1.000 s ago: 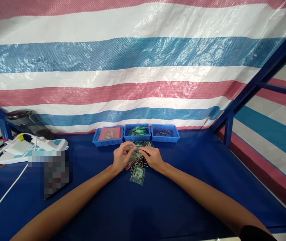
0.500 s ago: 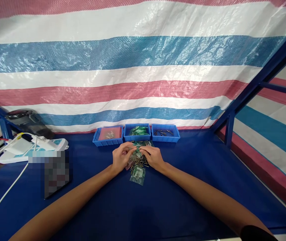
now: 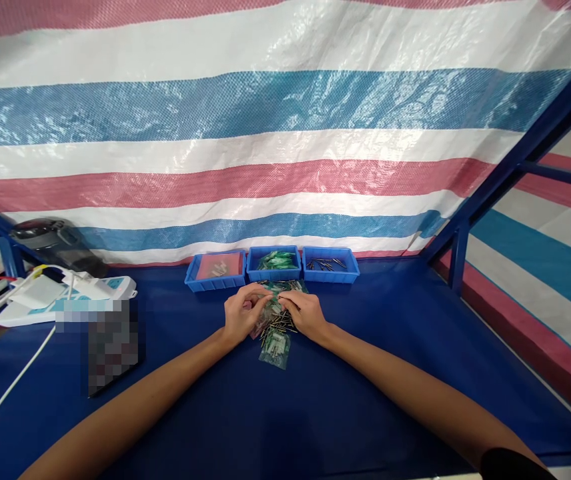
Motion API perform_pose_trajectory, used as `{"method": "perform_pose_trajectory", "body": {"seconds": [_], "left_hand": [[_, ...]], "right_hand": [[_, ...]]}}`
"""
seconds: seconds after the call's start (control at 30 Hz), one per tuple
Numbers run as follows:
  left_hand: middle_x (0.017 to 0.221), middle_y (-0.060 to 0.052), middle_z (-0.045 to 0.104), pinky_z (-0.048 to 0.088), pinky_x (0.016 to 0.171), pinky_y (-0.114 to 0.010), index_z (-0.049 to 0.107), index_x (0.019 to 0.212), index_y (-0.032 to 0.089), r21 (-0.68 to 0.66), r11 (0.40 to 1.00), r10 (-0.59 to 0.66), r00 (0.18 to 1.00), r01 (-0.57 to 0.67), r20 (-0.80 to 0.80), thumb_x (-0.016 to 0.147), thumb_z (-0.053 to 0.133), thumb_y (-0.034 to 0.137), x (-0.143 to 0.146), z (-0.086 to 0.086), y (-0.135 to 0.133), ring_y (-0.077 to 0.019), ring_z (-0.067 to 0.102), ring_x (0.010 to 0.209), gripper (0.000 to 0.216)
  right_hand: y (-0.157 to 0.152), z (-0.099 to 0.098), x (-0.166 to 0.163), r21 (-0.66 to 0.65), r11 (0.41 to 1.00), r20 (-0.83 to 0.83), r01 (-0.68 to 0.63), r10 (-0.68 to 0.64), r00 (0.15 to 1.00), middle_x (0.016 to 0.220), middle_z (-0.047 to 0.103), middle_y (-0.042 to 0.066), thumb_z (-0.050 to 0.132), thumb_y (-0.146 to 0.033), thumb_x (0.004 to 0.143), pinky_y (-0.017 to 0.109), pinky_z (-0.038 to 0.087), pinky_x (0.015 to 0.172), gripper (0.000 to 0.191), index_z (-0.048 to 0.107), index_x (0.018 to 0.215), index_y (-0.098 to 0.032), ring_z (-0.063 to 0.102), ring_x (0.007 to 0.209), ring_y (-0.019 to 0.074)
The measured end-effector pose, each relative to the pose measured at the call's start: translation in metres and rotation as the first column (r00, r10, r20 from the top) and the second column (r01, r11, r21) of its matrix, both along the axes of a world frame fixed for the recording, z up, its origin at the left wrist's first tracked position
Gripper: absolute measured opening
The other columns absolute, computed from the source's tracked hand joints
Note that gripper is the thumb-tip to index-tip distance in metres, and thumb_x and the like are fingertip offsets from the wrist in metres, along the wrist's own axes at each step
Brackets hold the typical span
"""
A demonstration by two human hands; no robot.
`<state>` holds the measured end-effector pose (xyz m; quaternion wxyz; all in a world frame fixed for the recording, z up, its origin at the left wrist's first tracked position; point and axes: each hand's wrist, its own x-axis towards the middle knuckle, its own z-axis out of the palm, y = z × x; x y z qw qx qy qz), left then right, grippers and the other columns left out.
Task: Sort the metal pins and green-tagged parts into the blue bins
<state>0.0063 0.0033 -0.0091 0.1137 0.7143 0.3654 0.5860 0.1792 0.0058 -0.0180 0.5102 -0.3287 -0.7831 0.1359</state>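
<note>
My left hand (image 3: pixel 244 313) and my right hand (image 3: pixel 307 315) face each other close together, with thumb and fingers pinched. What lies between the fingertips is too small and partly hidden to make out. Beneath them is a pile of thin brass-and-dark metal pieces that look like drill bits (image 3: pixel 281 323), mixed with small clear plastic bags. In front of the pile lies a green-tinted plastic bag (image 3: pixel 274 349) with small pieces inside. A pinkish bag edge shows under my left hand.
Three blue trays stand behind the pile: the left tray (image 3: pixel 215 285) holds a pink bag, the middle tray (image 3: pixel 274 274) green bags, the right tray (image 3: pixel 333 276) loose bits. On the left are a power strip (image 3: pixel 128 287), cables, a dark bottle (image 3: pixel 58 243) and a blurred-out object.
Both hands stay in almost the same place. The right fingertips have shifted very slightly; the trays and pile look unchanged.
</note>
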Motion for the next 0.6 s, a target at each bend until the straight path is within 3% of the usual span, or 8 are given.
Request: {"method": "perform_pose_trajectory", "body": {"seconds": [0.27, 0.6], "left_hand": [[0.081, -0.003, 0.071, 0.058, 0.059, -0.025, 0.059, 0.099, 0.017, -0.005, 1.000, -0.015, 0.998, 0.015, 0.057, 0.077, 0.068, 0.018, -0.0002, -0.0011, 0.0005, -0.0159, 0.069, 0.067, 0.024], [0.082, -0.004, 0.071, 0.055, 0.054, -0.021, 0.060, 0.097, 0.016, -0.006, 1.000, 0.000, 0.998, 0.001, 0.061, 0.078, 0.067, 0.019, 0.0001, -0.0013, -0.0002, -0.0124, 0.067, 0.060, 0.021]], "right_hand": [[-0.0020, 0.0050, 0.0004, -0.021, 1.000, -0.031, 0.009, -0.009, 0.999, 0.081, 0.070, 0.007, 0.049, -0.021, 0.090, 0.027, 0.051, 0.067, 0.020, 0.067, 0.096, -0.016, 0.064, 0.070, 0.0161], [-0.0031, 0.0078, 0.0007, -0.036, 0.999, -0.047, 0.018, -0.020, 0.999, 0.076, 0.067, 0.006, 0.049, -0.021, 0.090, 0.026, 0.048, 0.062, 0.019, 0.066, 0.096, -0.015, 0.060, 0.065, 0.0146]]}}
